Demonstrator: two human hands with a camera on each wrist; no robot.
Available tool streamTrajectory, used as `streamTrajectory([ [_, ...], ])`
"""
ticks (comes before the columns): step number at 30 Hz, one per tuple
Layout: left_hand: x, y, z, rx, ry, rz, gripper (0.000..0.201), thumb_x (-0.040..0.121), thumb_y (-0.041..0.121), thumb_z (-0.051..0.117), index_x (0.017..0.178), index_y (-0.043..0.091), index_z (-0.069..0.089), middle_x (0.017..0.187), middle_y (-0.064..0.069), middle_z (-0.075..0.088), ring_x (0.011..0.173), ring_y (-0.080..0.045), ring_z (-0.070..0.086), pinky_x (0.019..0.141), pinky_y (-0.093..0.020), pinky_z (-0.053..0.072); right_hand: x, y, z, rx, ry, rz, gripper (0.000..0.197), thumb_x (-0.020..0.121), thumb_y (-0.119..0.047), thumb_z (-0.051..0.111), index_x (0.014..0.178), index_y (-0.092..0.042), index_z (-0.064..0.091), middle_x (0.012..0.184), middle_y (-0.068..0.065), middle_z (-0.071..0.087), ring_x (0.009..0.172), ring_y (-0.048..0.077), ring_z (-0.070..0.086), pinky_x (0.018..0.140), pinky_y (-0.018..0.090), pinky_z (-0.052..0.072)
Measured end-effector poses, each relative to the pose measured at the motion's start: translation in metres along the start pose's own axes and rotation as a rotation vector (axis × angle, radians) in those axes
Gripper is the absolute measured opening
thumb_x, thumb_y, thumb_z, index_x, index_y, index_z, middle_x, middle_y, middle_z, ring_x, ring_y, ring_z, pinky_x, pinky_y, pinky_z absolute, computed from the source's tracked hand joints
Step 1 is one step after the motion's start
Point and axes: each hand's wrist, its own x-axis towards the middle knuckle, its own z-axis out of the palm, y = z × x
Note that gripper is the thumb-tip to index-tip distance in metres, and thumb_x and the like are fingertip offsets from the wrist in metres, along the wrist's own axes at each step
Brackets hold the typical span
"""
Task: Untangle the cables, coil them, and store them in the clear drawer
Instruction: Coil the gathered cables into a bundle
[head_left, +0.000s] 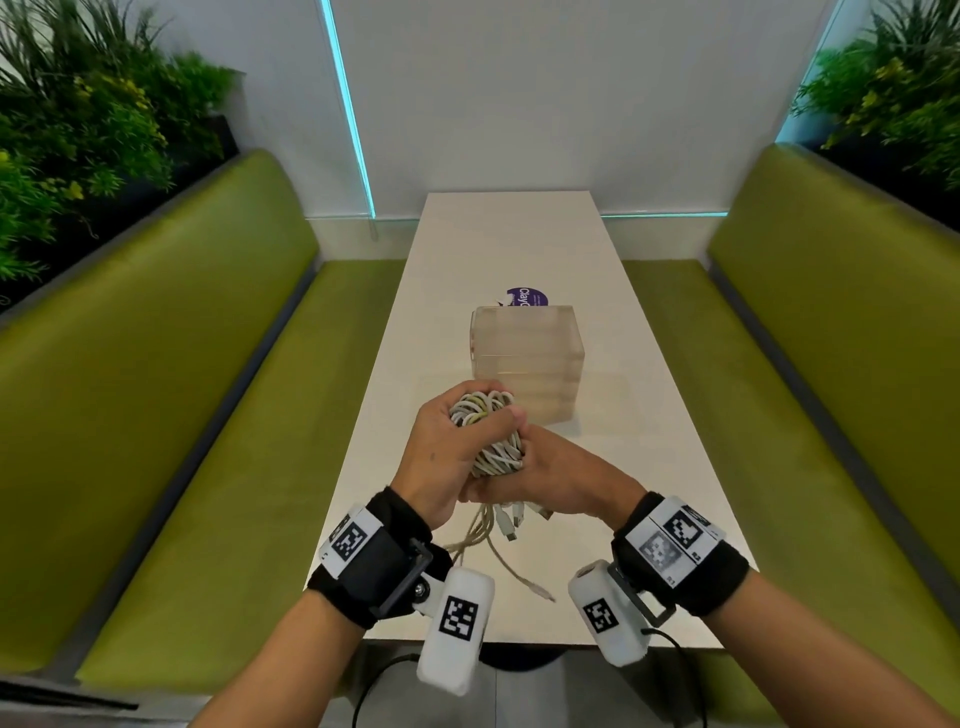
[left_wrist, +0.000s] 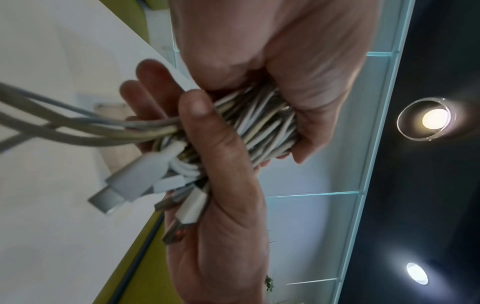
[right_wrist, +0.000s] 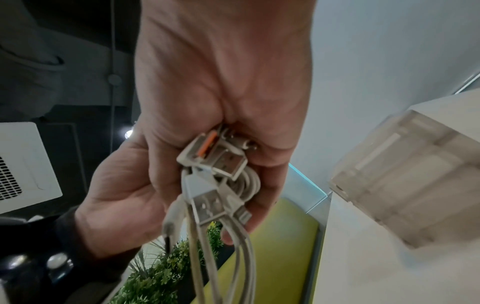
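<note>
Between the two hands, lifted clear of the worktop (head_left: 519, 244), sits the bundle of cables (head_left: 485, 415). The left hand (head_left: 457, 452) wraps its fingers round the upper loops, likely to keep the wound part from springing apart, while the right hand (head_left: 561, 480) closes on the lower part where the plugs (right_wrist: 213, 164) gather, probably to control the loose ends. Several tails (head_left: 488, 540) hang below the hands toward the worktop, so coiling looks unfinished. Just beyond the hands stands the clear drawer unit (head_left: 527, 358), apparently closed, near enough for stowing once the cables are separated.
</note>
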Motion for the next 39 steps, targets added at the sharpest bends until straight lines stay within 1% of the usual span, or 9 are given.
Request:
streamTrajectory([
  [4,0.0,0.0,0.001,0.008,-0.014,0.031,0.029,0.067,0.021,0.082,0.09,0.013,0.065,0.083,-0.015,0.062,0.077,-0.026,0.062,0.075,-0.038,0.052,-0.002,-0.003,-0.004,0.042,-0.009,-0.044,0.016,0.079,-0.006,0.067,0.093,-0.005,0.063,0.079,0.007,0.065,0.068,0.008,0.059,0.055,0.02,0.047],
  [10,-0.007,-0.021,-0.017,0.269,-0.182,-0.11,0.116,0.051,0.026,0.09,0.142,0.037,0.018,0.113,0.002,0.064,0.104,-0.008,0.064,0.086,-0.03,0.053,-0.003,0.008,-0.019,0.21,0.196,-0.108,0.021,0.08,-0.009,0.072,0.1,-0.007,0.067,0.096,0.017,0.069,0.091,0.032,0.067,0.085,0.043,0.055],
  [16,-0.011,-0.029,-0.022,0.791,-0.324,-0.182,0.014,0.095,0.021,0.054,0.102,0.01,0.058,0.071,0.003,0.067,0.067,-0.01,0.061,0.071,-0.025,0.046,-0.007,0.005,-0.038,0.189,0.319,-0.161,0.011,0.082,-0.007,0.069,0.079,0.003,0.065,0.078,0.014,0.063,0.074,0.017,0.059,0.07,0.028,0.048],
  [20,-0.006,-0.019,-0.033,0.97,-0.377,-0.141,0.017,0.096,0.022,0.052,0.091,0.012,0.065,0.068,0.006,0.063,0.056,-0.005,0.053,0.058,-0.022,0.046,-0.01,0.009,-0.05,0.027,0.228,-0.076,0.006,0.079,-0.017,0.073,0.082,-0.014,0.069,0.084,0.015,0.069,0.079,0.034,0.063,0.076,0.049,0.052],
  [23,-0.003,-0.012,-0.034,1.196,-0.416,0.03,0.018,0.094,0.013,0.052,0.094,0.017,0.069,0.069,0.012,0.061,0.061,-0.002,0.055,0.061,-0.016,0.041,-0.008,0.008,-0.054,-0.245,0.085,0.017,0.013,0.08,-0.02,0.072,0.091,-0.015,0.068,0.087,0.014,0.07,0.07,0.03,0.063,0.063,0.042,0.054],
  [29,-0.001,-0.009,-0.024,1.405,-0.523,0.06,0.031,0.08,0.0,0.046,0.094,0.015,0.069,0.086,-0.001,0.071,0.081,-0.019,0.064,0.075,-0.035,0.052,-0.008,0.013,-0.045,-0.228,-0.157,0.073,0.028,0.074,-0.027,0.078,0.092,-0.01,0.065,0.087,0.012,0.07,0.077,0.028,0.066,0.076,0.044,0.054],
  [33,-0.002,-0.006,-0.021,1.234,-0.465,0.047,0.023,0.089,0.006,0.046,0.091,0.013,0.068,0.077,0.0,0.067,0.072,-0.015,0.061,0.072,-0.029,0.05,-0.01,0.012,-0.035,-0.13,-0.123,0.037,0.024,0.067,-0.02,0.083,0.08,-0.011,0.065,0.082,0.003,0.071,0.071,0.032,0.06,0.063,0.045,0.05],
  [36,0.002,0.0,-0.019,1.247,-0.475,0.026,0.018,0.091,0.013,0.052,0.087,0.013,0.069,0.07,0.007,0.063,0.072,-0.013,0.061,0.072,-0.027,0.049,-0.01,0.016,-0.029,-0.066,-0.116,-0.011,0.018,0.069,-0.013,0.077,0.078,-0.011,0.062,0.087,0.005,0.071,0.083,0.042,0.061,0.07,0.064,0.048],
  [39,0.005,0.002,-0.021,1.274,-0.378,0.04,0.018,0.083,0.042,0.064,0.091,0.027,0.072,0.083,0.01,0.069,0.081,-0.011,0.063,0.077,-0.032,0.051,-0.011,0.022,-0.031,-0.024,-0.017,0.073,0.023,0.065,-0.016,0.078,0.078,-0.006,0.063,0.076,0.012,0.068,0.068,0.029,0.06,0.063,0.053,0.046],
])
